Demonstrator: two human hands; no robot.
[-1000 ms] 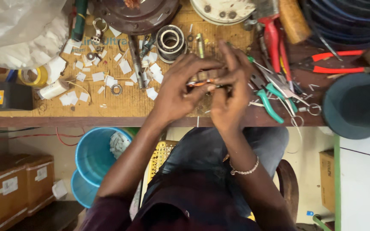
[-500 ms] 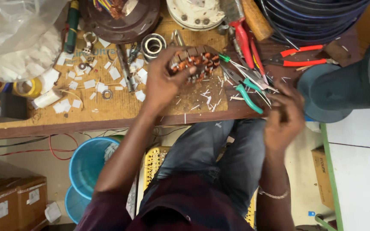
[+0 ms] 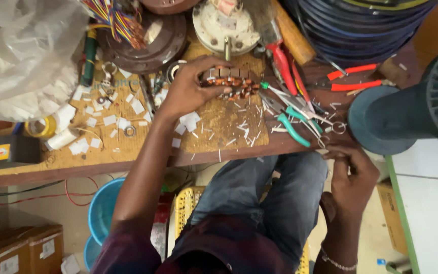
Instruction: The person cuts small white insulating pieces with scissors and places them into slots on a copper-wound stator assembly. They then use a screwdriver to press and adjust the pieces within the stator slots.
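while the left hand (image 3: 188, 94) grips the copper-wound coil (image 3: 231, 81) on the tabletop (image 3: 128, 152), fingers curled around its left end, the right hand (image 3: 348, 182) hangs off the front edge near the green pliers (image 3: 292, 124), fingers loosely bent, holding nothing visible. looks like mid winding work; next move probably calls for bringing the right hand onto the coil.

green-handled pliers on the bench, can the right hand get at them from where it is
Probably yes. The right hand sits at the bench edge just below the green-handled pliers, whose handles point toward it, and nothing lies between them. The left hand holds the copper-wound part.
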